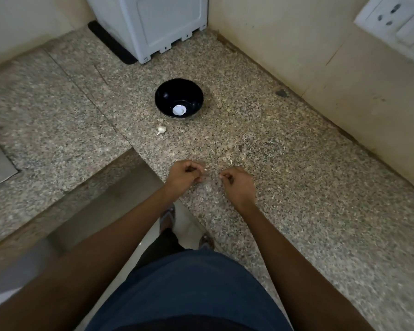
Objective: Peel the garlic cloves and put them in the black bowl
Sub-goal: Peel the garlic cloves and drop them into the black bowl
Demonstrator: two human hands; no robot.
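Both hands [210,179] seemingly pinch something, near black bowl [178,98].

a round glossy black bowl [178,98] sits on the speckled granite countertop [285,163], holding one pale, round white item [178,110] at its bottom. a small white garlic piece [161,130] lies on the counter just beside the bowl's near side. nearer the counter edge, the left hand [185,175] and right hand [237,184] are close together, fingers curled as if pinching; what they hold is too blurred to identify. a white ribbed plastic appliance [153,22] stands in the far corner.
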